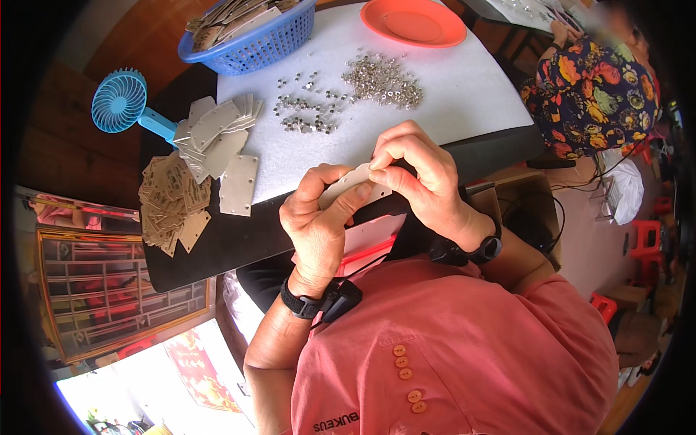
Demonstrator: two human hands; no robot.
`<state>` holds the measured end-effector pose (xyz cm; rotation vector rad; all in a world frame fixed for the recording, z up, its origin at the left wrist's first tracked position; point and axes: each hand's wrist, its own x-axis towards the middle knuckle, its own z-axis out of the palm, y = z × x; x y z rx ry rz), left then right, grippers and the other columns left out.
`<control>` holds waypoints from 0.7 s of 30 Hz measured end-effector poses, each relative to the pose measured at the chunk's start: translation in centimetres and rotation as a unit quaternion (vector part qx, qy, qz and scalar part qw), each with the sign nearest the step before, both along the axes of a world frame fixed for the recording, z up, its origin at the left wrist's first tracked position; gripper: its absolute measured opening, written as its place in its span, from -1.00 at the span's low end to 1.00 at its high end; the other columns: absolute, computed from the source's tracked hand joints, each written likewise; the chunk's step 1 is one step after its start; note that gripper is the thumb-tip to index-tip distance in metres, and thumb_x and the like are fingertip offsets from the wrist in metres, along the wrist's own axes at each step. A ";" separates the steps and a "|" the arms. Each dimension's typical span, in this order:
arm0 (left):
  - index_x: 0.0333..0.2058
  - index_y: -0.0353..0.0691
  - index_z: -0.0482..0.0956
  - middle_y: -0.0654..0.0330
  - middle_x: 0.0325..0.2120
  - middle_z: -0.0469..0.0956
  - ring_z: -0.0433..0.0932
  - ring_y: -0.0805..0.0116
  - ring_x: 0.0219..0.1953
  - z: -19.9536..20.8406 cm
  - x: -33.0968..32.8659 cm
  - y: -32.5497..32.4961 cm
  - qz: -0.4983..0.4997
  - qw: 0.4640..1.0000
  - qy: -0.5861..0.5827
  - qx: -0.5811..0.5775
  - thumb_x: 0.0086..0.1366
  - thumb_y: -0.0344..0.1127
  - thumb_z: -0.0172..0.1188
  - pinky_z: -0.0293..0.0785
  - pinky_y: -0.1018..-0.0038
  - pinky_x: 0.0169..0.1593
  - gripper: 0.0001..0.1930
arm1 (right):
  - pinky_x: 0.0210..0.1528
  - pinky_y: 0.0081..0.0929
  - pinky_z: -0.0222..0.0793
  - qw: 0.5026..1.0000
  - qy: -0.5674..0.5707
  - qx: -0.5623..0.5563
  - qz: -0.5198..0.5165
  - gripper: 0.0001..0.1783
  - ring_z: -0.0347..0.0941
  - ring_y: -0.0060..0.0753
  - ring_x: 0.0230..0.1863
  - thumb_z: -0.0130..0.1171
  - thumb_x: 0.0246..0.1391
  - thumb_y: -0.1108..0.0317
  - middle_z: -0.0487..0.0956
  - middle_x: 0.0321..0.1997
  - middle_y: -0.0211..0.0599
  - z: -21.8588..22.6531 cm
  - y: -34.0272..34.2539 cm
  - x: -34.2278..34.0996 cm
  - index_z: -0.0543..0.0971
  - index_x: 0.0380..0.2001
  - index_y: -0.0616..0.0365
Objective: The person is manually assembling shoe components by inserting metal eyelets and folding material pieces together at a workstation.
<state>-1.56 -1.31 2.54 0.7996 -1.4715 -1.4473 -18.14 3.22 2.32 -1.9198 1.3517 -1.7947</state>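
Observation:
In front of my chest, my left hand [317,221] grips a thin beige-grey plate [354,178] with small holes along its edge, thumb on top. My right hand [428,177] is closed in a pinch at the plate's right end; whatever its fingertips hold is hidden. Beyond the hands, small shiny metal pieces, like nuts, lie in a heap [384,81] and a looser scatter [308,109] on a white sheet [464,94]. To the left are overlapping grey plates [217,134] of the same kind, and a pile of brown plates [174,192].
A blue basket [264,42] of similar plates stands at the far left, near an orange-red dish [413,23]. A blue handheld fan [119,101] lies by the plates. The table's black edge [225,243] is close to my left forearm. Another person in a floral top [594,94] sits at right.

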 end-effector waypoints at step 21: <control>-0.30 -0.27 0.62 0.35 -0.44 0.56 0.43 0.64 -0.39 0.4 -0.2 0.6 -0.036 0.993 0.027 -0.106 0.19 -0.60 0.34 0.36 0.67 -0.26 -0.87 | -0.30 -0.64 0.38 0.953 -0.150 0.230 0.127 -0.93 0.43 -0.66 -0.36 0.23 0.17 0.56 0.48 -0.33 -0.43 1.1 0.4 -1.1 0.52 -0.30 0.28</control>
